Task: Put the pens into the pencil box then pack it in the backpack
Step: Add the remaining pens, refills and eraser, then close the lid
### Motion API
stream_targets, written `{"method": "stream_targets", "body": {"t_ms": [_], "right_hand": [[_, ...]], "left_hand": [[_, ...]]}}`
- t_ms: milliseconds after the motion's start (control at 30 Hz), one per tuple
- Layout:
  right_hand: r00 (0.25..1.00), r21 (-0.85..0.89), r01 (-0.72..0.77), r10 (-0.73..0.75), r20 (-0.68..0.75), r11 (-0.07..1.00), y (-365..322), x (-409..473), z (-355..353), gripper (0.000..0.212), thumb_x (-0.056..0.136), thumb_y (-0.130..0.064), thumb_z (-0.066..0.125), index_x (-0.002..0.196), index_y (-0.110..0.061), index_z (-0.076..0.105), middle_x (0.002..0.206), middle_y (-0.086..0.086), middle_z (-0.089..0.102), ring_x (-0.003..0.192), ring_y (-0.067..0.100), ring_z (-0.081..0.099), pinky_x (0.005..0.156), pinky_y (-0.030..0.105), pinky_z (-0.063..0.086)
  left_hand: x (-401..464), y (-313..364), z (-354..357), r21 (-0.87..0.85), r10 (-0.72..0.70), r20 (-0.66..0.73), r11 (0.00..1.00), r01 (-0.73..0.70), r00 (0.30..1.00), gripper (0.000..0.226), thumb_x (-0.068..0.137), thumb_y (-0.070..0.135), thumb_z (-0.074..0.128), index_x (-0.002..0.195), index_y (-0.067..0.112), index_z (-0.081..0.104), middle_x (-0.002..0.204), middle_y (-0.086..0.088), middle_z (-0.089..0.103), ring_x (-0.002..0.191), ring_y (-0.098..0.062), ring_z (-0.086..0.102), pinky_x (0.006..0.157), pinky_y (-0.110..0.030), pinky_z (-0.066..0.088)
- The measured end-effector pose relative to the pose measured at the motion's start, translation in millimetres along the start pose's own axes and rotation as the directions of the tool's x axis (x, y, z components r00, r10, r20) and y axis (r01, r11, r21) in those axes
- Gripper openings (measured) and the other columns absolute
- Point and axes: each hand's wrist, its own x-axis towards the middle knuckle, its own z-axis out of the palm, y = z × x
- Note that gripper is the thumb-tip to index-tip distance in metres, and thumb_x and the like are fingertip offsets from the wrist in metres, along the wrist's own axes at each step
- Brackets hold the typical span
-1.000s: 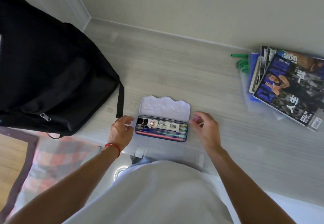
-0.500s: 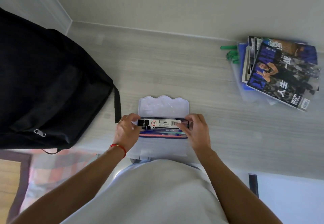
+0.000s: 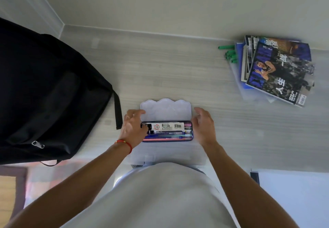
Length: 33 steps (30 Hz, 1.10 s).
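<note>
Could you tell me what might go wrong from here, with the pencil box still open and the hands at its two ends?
1. The labelled pen pack lies on top of the pens in the pencil box; the lid may not shut flat.
2. The left hand overlaps the box's end, so fingers could be pinched.
3. The backpack looks zipped, needing opening first.

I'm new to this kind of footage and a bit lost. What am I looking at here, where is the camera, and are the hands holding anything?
No machine here: a person wears a camera on the head, looking down over their shirt at their own hands. On the pale desk lies an open pencil box with pens inside, its lid folded back. The left hand, with a red wrist string, rests on the box's left end; the right hand hovers at its right end, gripping nothing. A black backpack sits left, magazines and green markers far right.
</note>
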Motion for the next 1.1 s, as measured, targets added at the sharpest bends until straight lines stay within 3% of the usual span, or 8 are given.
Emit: {"method": "stream_targets", "body": {"t_ms": [100,233,333,400,500,733,900,1100], "right_hand": [[0.965,0.084,-0.204,0.187,0.183,0.975,-15,29,-2,0.034,0.095,-0.009,0.049,0.128,-0.011,0.059,0.125,0.012,0.067,0.114,0.030,0.062,0.097,0.034,0.046],[0.932,0.162,-0.295,0.246,0.266,0.942,-21,44,-5,0.010,0.082,0.000,0.042,0.085,0.006,0.049,0.077,0.020,0.046,0.074,0.033,0.041,0.069,0.038,0.038],[0.950,0.268,-0.283,0.231,0.211,0.921,-23,46,-13,0.020,0.084,-0.002,0.050,0.091,-0.007,0.069,0.087,0.018,0.067,0.080,0.035,0.058,0.079,0.039,0.052],[0.959,0.341,-0.269,0.217,0.184,0.901,-27,43,-24,0.026,0.083,-0.010,0.057,0.100,-0.022,0.072,0.098,0.002,0.076,0.093,0.026,0.069,0.087,0.041,0.054],[0.971,0.406,-0.232,0.186,0.149,0.884,-27,34,-37,0.048,0.076,-0.022,0.061,0.124,-0.022,0.066,0.111,0.005,0.076,0.105,0.025,0.070,0.097,0.042,0.054],[0.999,0.155,0.028,-0.033,0.034,0.987,1,-9,-35,0.034,0.089,0.006,0.054,0.099,-0.015,0.079,0.102,0.000,0.077,0.096,0.016,0.070,0.085,0.025,0.054],[0.994,0.121,0.020,-0.033,0.105,0.992,16,-29,-21,0.019,0.093,-0.005,0.063,0.104,-0.016,0.075,0.106,0.001,0.071,0.089,0.009,0.067,0.075,0.011,0.050],[0.967,0.195,-0.213,0.177,0.186,0.957,21,-24,-14,0.024,0.089,-0.021,0.075,0.110,-0.017,0.065,0.094,-0.010,0.071,0.085,0.005,0.069,0.073,0.025,0.058]], "left_hand": [[21,8,-11,-0.089,-0.166,0.130,0.980,0.179,0.977,0.046,0.075,0.014,0.058,0.119,0.028,0.053,0.118,-0.005,0.056,0.108,-0.028,0.057,0.088,-0.041,0.055],[33,21,-12,-0.383,-0.346,0.231,0.827,0.412,0.909,0.027,0.069,0.019,0.061,0.083,0.040,0.050,0.097,0.011,0.058,0.103,-0.025,0.054,0.074,-0.027,0.047],[45,20,-16,-0.543,-0.384,0.254,0.703,0.459,0.888,0.073,0.068,0.025,0.064,0.138,0.030,0.047,0.129,0.007,0.051,0.123,-0.020,0.049,0.102,-0.034,0.044],[52,20,-21,-0.605,-0.376,0.254,0.657,0.450,0.891,0.070,0.078,0.027,0.065,0.144,0.033,0.040,0.135,0.000,0.056,0.123,-0.021,0.053,0.107,-0.036,0.042],[49,21,-26,-0.607,-0.318,0.213,0.697,0.381,0.924,0.054,0.083,0.035,0.058,0.136,0.037,0.049,0.129,-0.004,0.063,0.117,-0.021,0.059,0.104,-0.038,0.045],[0,3,-8,-0.458,-0.212,0.019,0.867,0.197,0.977,0.025,0.087,0.043,0.053,0.098,0.032,0.072,0.099,0.008,0.073,0.097,-0.013,0.068,0.091,-0.040,0.056],[-17,-8,12,-0.291,-0.123,-0.112,0.953,0.085,0.986,0.015,0.091,0.014,0.065,0.105,0.016,0.070,0.105,-0.003,0.068,0.085,-0.003,0.064,0.066,-0.009,0.052],[-12,-8,22,-0.312,-0.265,-0.078,0.922,0.229,0.961,0.029,0.087,0.018,0.072,0.114,0.014,0.059,0.093,-0.001,0.070,0.079,-0.016,0.069,0.063,-0.019,0.053]]}}
